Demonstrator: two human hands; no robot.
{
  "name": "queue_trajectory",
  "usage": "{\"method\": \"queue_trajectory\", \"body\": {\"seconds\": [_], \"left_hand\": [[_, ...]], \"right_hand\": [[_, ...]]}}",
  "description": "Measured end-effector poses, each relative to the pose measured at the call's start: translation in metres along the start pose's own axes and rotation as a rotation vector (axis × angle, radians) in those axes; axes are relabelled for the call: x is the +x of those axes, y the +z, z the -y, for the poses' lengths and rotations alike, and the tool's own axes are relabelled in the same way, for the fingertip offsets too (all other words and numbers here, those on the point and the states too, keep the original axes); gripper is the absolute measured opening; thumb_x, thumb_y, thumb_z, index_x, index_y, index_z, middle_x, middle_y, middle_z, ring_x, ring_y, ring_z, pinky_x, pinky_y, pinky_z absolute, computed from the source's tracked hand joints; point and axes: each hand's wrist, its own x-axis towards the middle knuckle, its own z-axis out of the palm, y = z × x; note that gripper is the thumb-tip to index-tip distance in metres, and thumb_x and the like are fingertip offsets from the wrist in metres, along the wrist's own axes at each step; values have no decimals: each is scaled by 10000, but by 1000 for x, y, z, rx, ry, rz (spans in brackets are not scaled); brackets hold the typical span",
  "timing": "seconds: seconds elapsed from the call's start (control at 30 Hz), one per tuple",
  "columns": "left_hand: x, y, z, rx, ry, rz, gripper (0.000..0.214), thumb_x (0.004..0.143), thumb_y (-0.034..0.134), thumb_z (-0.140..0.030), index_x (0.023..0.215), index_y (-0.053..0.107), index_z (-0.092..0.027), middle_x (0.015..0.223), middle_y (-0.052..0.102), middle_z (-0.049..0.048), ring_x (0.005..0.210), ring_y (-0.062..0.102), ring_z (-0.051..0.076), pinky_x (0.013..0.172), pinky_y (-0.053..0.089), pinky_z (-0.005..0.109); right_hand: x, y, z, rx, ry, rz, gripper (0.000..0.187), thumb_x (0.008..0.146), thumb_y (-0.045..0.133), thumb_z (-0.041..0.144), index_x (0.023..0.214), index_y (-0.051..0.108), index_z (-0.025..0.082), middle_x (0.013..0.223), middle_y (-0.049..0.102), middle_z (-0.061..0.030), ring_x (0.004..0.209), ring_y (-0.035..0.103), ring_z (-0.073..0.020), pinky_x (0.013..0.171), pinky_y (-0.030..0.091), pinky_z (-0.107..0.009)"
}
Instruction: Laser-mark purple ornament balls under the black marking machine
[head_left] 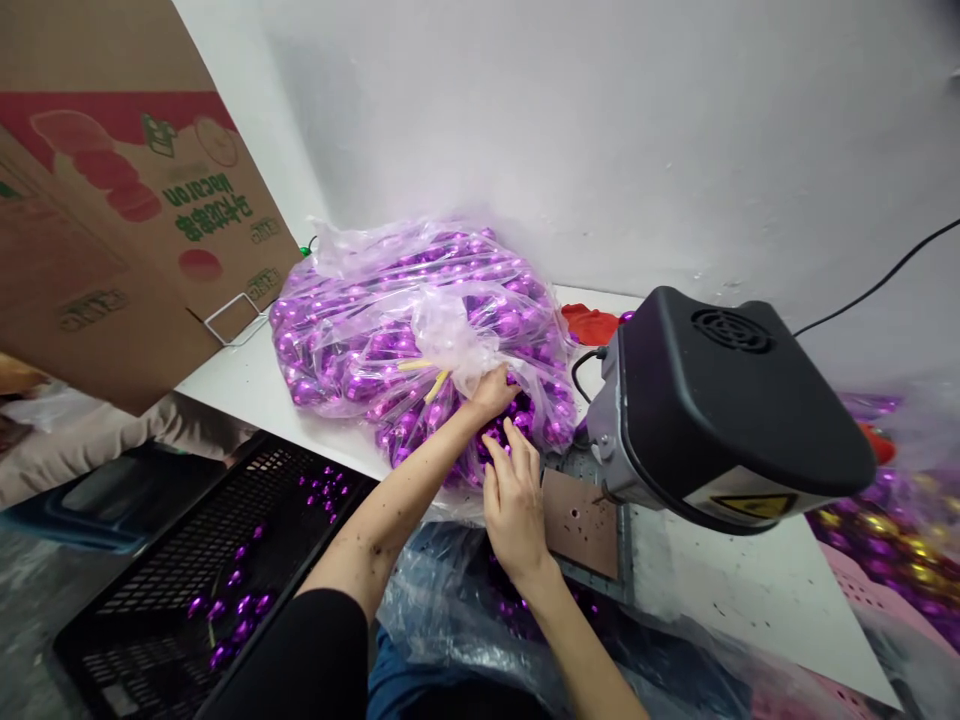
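Observation:
A clear plastic bag (442, 330) full of shiny purple balls (360, 370) lies on the white table, with a yellow tie strip (436, 386) near its gathered middle. My left hand (491, 393) is at the bag's opening, fingers curled on the plastic edge; its fingertips are partly hidden. Just below, my right hand (516, 500) has its fingers apart and slightly bent, the tips against the darker purple balls showing at the opening. Nothing is visibly gripped in it.
Right of the bag stands a black drill-press-like machine (735, 390) over a brown board (581, 520). A cardboard box (135, 200) is at left. Below it, a black crate (187, 560) holds purple balls. Plastic sheeting (450, 600) covers my lap. A person's sleeve (97, 440) shows at left.

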Motion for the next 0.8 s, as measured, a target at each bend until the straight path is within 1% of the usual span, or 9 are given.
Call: {"method": "queue_trajectory", "body": {"seconds": [0.07, 0.17, 0.27, 0.33, 0.43, 0.53, 0.6, 0.67, 0.8], "left_hand": [[-13, -4, 2, -14, 82, 5, 168, 831, 704, -156, 997, 699, -126, 1055, 741, 132, 1104, 662, 277, 1001, 469, 390], [-40, -12, 8, -67, 209, -5, 334, 811, 724, -154, 1142, 677, -155, 1191, 714, 108, 1197, 624, 259, 1062, 448, 401], [-72, -23, 15, -273, 287, 37, 402, 834, 722, -220, 1225, 649, -155, 1214, 704, 102, 1189, 627, 266, 1062, 460, 416], [-94, -34, 20, -492, 279, 105, 450, 855, 718, -280, 1280, 629, -162, 1253, 686, 104, 1198, 622, 276, 1063, 463, 415], [-126, -52, 28, -887, 148, 159, 552, 883, 705, -378, 1392, 557, -225, 1345, 639, 97, 1211, 628, 276, 1055, 477, 413], [-149, -64, 38, -1239, -61, 195, 542, 938, 588, -522, 1409, 525, -262, 1334, 643, 110, 1123, 689, 286, 980, 526, 454], [-160, -66, 45, -1366, -185, 226, 504, 983, 461, -557, 1358, 559, -235, 1303, 656, 125, 1086, 703, 262, 962, 533, 432], [-168, -64, 53, -1441, -271, 229, 493, 1017, 370, -533, 1283, 609, -193, 1272, 667, 136, 1041, 701, 214, 951, 530, 372], [-183, -58, 66, -1565, -357, 174, 510, 1013, 374, -542, 1210, 650, -160, 1188, 686, 143, 828, 659, 152, 819, 545, 310]], "right_hand": [[-7, -12, -2, 20, -5, 4, 427, 964, 372, 216, 1338, 576, 233, 1490, 412, -75, 1414, 365, -161, 1172, 456, -412], [-18, -23, -5, 57, -6, -4, 379, 959, 398, 212, 1268, 617, 227, 1433, 468, -76, 1368, 417, -156, 1134, 486, -404], [-26, -26, -6, 101, -16, -6, 357, 954, 411, 203, 1235, 632, 222, 1389, 502, -81, 1332, 449, -154, 1109, 500, -395], [-29, -26, -6, 131, -31, 4, 349, 951, 414, 193, 1218, 637, 221, 1361, 524, -76, 1308, 467, -148, 1096, 505, -378], [-32, -24, -4, 176, -49, 28, 339, 947, 416, 180, 1199, 639, 216, 1322, 549, -67, 1273, 487, -135, 1074, 510, -345], [-35, -22, 1, 219, -63, 63, 329, 946, 422, 181, 1190, 641, 216, 1292, 564, -62, 1243, 499, -125, 1054, 513, -323], [-37, -20, 5, 247, -78, 99, 323, 948, 425, 186, 1179, 648, 217, 1271, 574, -59, 1222, 511, -120, 1043, 515, -311], [-40, -18, 11, 273, -93, 146, 320, 951, 422, 190, 1171, 653, 214, 1251, 583, -62, 1197, 528, -115, 1024, 523, -299], [-47, -16, 19, 313, -115, 262, 325, 959, 409, 205, 1171, 655, 201, 1219, 594, -77, 1153, 558, -112, 978, 538, -277]]}}
